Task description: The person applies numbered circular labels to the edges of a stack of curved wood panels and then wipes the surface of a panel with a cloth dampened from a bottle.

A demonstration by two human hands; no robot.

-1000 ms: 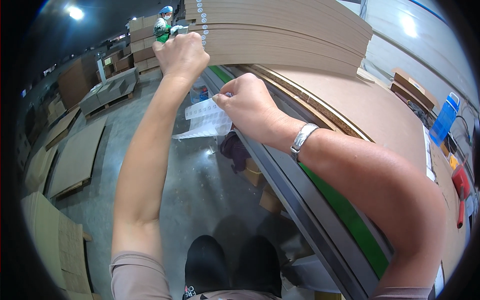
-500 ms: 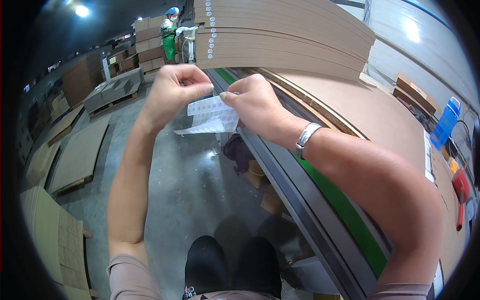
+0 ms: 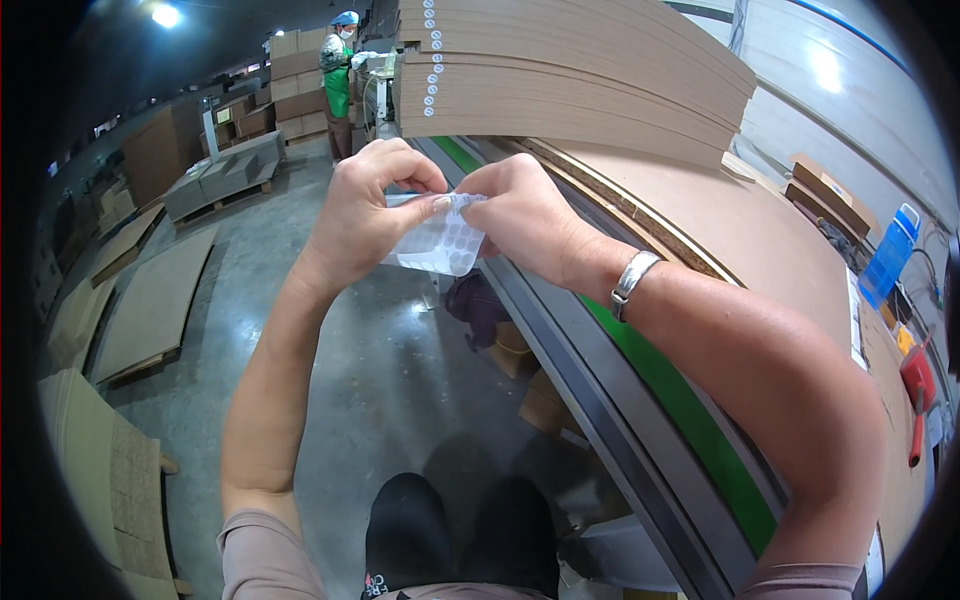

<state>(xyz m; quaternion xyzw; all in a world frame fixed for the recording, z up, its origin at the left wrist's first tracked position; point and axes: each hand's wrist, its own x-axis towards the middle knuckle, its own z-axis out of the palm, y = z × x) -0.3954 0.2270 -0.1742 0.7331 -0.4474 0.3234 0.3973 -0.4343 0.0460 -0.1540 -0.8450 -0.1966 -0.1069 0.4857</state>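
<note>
Head view: the person holds a sheet of round white stickers [image 3: 440,238] up in front of the chest, between both hands. The left hand [image 3: 372,205] grips the sheet from its left side, thumb and fingers [image 3: 428,183] pinched narrow on the upper edge, so the sheet hangs down and slightly to the right from that pinch. The right hand [image 3: 525,215] comes in from the right, its fingertips closed on the sheet's top right corner, touching the left hand's thumb; whether it has a single sticker lifted cannot be told. The sheet's long axis runs roughly left to right, tilted down toward the left hand's palm.

The stack of brown boards [image 3: 570,85] lies beyond and above both hands, its end faces carrying a column of white dots [image 3: 430,60]. The right hand is the nearer to that stack. A dark rail with a green strip [image 3: 660,390] runs under the right forearm, which bears a silver bracelet [image 3: 634,280]. A person in a green apron [image 3: 338,80] stands far off.
</note>
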